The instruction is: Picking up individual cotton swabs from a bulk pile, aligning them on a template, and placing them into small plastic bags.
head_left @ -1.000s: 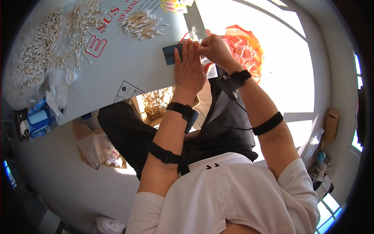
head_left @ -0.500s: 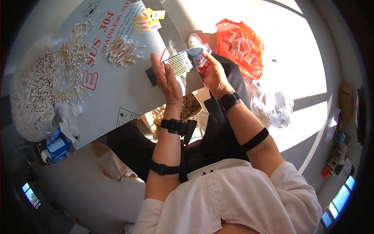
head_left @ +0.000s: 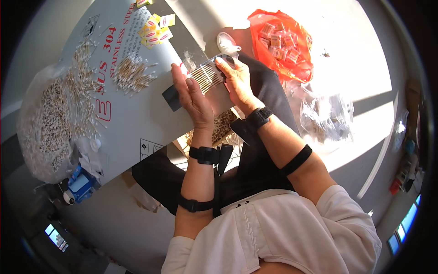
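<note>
A row of cotton swabs (head_left: 206,76) lies side by side in what looks like a clear plastic pack, held between my hands above the table edge. My right hand (head_left: 238,82) grips the pack's right end, its thumb pressed on top. At the other end, my left hand (head_left: 197,102) is upright with straight fingers, its palm side close to the swabs; whether it touches them is hard to see. A dark flat piece (head_left: 172,97) shows beside the left hand. Left of it, a loose pile of cotton swabs (head_left: 133,74) rests on the grey printed tabletop (head_left: 132,118).
At the left, a big clear bag (head_left: 43,132) holds many swabs, with more strewn beside it. Yellow-and-white cards (head_left: 156,31) lie at the far edge. An orange bag (head_left: 255,27) of small packs and clear plastic bags (head_left: 326,116) sit on the floor. A blue package (head_left: 82,183) is lower left.
My right hand has moved left and closed further over the pack's end, its thumb now on top. The left hand stays nearly in place beside the swabs. The whole view has shifted slightly.
</note>
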`<action>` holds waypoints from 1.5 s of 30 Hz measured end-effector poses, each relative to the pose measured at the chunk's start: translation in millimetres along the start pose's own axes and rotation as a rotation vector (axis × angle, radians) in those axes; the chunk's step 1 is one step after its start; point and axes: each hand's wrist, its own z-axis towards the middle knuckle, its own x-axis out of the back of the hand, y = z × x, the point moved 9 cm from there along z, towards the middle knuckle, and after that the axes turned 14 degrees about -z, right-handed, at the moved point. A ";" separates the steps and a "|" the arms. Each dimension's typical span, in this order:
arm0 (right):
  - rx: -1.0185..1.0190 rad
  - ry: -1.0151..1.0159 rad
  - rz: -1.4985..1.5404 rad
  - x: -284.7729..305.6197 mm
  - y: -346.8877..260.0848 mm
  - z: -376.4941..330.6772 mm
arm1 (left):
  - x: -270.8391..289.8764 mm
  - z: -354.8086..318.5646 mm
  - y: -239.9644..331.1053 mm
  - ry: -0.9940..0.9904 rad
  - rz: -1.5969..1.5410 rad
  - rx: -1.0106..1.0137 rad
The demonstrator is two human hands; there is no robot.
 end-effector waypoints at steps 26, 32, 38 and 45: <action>0.015 0.040 -0.116 13.0 4.0 3.4 | -15.2 1.0 -9.0 -0.040 -0.107 0.019; -0.030 0.055 -0.299 11.6 4.7 3.2 | -8.2 4.3 -9.1 -0.013 -0.244 0.045; 0.100 0.019 -0.088 9.1 6.4 4.1 | 6.8 6.1 -1.7 0.045 -0.184 -0.012; 0.006 0.009 -0.110 10.5 7.2 0.4 | 88.3 64.2 27.7 0.066 0.701 -0.166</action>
